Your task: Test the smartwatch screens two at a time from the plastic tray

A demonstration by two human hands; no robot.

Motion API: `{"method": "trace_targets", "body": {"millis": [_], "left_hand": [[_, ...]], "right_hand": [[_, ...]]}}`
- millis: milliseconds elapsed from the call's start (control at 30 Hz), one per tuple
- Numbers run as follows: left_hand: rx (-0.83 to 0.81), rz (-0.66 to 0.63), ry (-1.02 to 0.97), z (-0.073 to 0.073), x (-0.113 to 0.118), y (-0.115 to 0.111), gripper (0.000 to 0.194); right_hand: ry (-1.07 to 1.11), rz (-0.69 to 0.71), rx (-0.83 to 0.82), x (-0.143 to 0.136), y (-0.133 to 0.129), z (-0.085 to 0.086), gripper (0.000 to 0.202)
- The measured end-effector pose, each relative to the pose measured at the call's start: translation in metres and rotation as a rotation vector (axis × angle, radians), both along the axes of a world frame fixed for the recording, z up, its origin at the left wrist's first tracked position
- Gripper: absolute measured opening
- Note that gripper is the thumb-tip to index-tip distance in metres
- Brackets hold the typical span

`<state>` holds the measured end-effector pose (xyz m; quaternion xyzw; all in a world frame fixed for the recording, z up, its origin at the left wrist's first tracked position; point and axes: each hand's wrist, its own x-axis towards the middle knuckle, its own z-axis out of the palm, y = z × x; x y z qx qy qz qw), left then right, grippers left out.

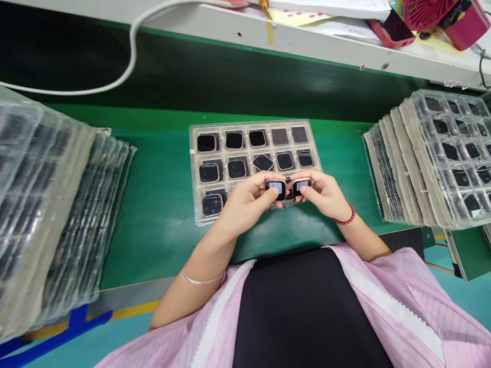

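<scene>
My left hand (249, 202) grips a square watch face (275, 189) with a lit code pattern on its screen. A second lit watch face (301, 187), also showing a code pattern, is held in my right hand (322, 193). The two watches are side by side, close together, over the front right part of a clear plastic tray (194, 176). Dark watch faces lie in several of the tray's compartments, among them one (263, 162) turned like a diamond. Two compartments at the back right show only flat dark squares (280, 136). My hands hide part of the front row.
Stacked plastic trays (65, 214) stand at the left, and another stack (414, 163) with dark pieces stands at the right. A white cable (133, 46) hangs across the upper left. The shelf (215, 25) holds papers, a red-cased phone (393, 29) and a pink fan (424, 13).
</scene>
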<state>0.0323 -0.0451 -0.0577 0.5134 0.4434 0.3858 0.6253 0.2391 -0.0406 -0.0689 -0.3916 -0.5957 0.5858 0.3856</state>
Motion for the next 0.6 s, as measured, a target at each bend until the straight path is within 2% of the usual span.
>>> {"method": "trace_targets", "body": {"millis": [600], "left_hand": [[0.01, 0.009, -0.008, -0.0035, 0.0055, -0.0017, 0.026]], "right_hand": [[-0.047, -0.05, 0.039, -0.0045, -0.0039, 0.0018, 0.031]]}}
